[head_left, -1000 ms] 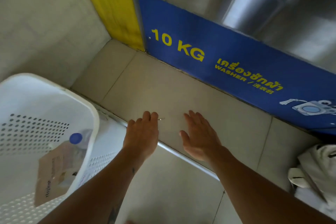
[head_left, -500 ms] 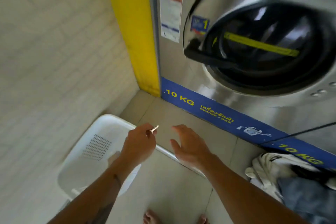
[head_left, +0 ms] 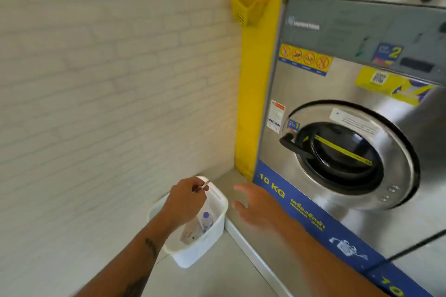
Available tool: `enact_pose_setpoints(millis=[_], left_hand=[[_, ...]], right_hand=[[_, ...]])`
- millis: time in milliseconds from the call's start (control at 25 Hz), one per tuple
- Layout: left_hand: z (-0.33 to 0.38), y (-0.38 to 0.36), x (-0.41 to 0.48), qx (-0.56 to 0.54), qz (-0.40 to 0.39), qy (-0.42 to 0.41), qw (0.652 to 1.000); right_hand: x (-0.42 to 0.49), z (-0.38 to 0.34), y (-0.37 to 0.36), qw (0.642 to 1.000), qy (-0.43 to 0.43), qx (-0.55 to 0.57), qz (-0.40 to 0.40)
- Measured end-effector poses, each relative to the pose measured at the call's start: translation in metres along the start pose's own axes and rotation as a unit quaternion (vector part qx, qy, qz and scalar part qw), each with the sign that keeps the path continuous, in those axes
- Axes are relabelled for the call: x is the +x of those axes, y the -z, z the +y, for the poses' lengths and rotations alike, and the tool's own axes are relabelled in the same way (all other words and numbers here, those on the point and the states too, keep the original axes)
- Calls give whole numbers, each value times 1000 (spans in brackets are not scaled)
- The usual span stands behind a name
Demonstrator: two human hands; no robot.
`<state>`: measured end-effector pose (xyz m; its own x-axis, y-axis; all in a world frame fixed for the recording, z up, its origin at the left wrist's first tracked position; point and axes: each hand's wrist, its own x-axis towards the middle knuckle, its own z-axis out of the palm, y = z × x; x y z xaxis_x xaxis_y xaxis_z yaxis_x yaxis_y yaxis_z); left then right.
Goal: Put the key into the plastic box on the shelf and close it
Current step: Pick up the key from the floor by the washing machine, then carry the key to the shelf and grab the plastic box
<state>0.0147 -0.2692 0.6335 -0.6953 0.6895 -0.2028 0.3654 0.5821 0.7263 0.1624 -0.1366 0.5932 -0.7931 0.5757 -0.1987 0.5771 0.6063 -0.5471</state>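
above the white basket (head_left: pixel 200 246), left hand (head_left: pixel 185 200) pinches what looks like the key (head_left: pixel 205 185); right hand (head_left: pixel 258 207) fingers spread.

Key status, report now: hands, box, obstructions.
Left hand pinching key. Right hand open, empty. No plastic box or shelf in view. White basket below left hand.

White basket (head_left: pixel 212 236) fills corner between brick wall (head_left: pixel 108 103) and washer (head_left: pixel 337 152); floor ahead open

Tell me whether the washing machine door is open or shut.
Shut. The round door sits flush in its steel ring, with the black handle lying across its left edge and no gap showing around the glass.
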Motion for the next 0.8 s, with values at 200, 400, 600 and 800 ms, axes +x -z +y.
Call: enact_pose_setpoints(millis=[200,400,600,800], left_hand=[[-22,75,-117,-35,69,28,997],[-95,171,-232,-79,176,78,978],[-198,264,-360,-105,272,132,947],[-309,358,-489,-74,341,175,921]], right_hand=[[-64,-91,-4,995,93,-26,-7],[-113,-221,-40,973,218,-54,-48],[-171,-370,-121,941,319,-67,-88],[-246,-514,-225,911,389,-71,-121]])
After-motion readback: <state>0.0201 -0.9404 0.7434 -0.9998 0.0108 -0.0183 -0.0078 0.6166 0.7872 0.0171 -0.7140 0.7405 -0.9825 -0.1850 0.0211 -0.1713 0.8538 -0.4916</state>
